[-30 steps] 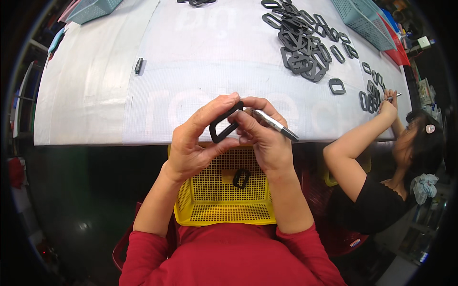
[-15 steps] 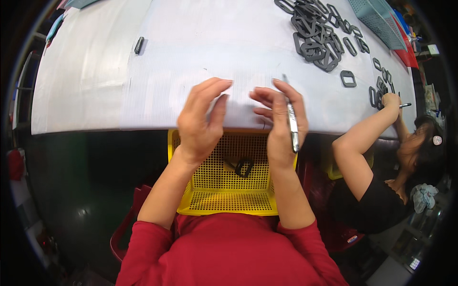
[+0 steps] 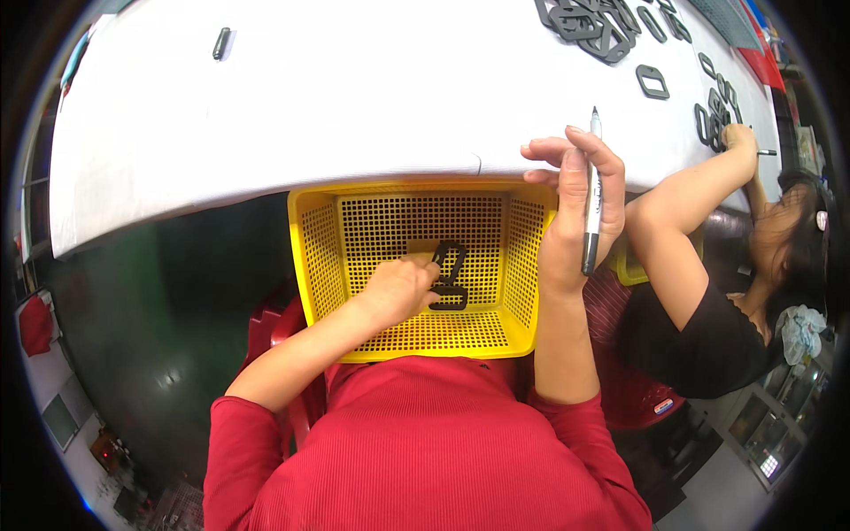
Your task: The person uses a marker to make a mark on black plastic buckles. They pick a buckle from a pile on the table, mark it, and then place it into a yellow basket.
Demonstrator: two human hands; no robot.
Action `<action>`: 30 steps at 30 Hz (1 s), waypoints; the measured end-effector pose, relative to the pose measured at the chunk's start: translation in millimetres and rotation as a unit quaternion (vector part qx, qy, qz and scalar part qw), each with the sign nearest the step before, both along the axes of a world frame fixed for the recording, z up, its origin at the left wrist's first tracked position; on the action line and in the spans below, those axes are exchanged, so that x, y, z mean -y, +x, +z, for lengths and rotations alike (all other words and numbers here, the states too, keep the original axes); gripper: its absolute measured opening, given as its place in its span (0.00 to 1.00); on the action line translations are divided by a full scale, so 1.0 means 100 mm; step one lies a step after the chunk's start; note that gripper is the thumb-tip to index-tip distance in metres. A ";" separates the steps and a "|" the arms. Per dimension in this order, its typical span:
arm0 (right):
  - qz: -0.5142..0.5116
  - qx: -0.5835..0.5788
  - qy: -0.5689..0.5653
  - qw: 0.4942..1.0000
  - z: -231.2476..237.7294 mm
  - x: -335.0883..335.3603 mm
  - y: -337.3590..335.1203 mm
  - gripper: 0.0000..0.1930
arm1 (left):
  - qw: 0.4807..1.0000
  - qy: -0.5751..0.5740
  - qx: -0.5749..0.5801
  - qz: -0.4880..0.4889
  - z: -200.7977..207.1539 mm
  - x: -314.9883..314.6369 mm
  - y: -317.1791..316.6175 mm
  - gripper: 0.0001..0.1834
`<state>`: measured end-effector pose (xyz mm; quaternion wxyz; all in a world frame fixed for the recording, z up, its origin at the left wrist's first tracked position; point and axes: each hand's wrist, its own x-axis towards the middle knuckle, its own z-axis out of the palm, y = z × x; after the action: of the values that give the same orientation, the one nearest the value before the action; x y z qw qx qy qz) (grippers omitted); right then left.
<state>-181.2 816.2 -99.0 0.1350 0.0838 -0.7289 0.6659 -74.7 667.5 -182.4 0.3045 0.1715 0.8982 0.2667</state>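
Note:
My left hand (image 3: 400, 290) is down inside a yellow mesh basket (image 3: 301, 265) on my lap. Its fingers are drawn together at the left edge of a black rounded frame (image 3: 460, 306); the fingertips are partly hidden. Just above that one lies a second black frame (image 3: 459, 258), against a small tan patch on the basket. My right hand (image 3: 571, 217) is raised by the table edge at the basket's right side. A grey-and-black marker (image 3: 593, 195) rests in its grip, uncapped tip pointing up, with the other fingers bent loosely.
On the white table (image 3: 354, 97) lie a black cap (image 3: 220, 43) at far left, a pile of black frames (image 3: 589, 26) at far right and a lone frame (image 3: 652, 82). To my right, a co-worker's hand (image 3: 739, 139) is among more frames, with a pen.
My left hand has dropped from above the table edge into the basket, where two frames now show clearly. My right hand has shifted right with the marker. The view has tipped down.

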 end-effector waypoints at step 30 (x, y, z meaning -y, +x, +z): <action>0.203 0.251 -0.275 0.906 0.40 0.44 -0.04 0.09 | 0.756 0.604 -0.049 0.245 1.16 0.51 -0.68 0.40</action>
<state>-185.0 772.3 -59.3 -0.1729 0.0191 -0.4944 0.8517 -142.4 617.0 -66.5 0.0170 0.1065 0.5751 0.8109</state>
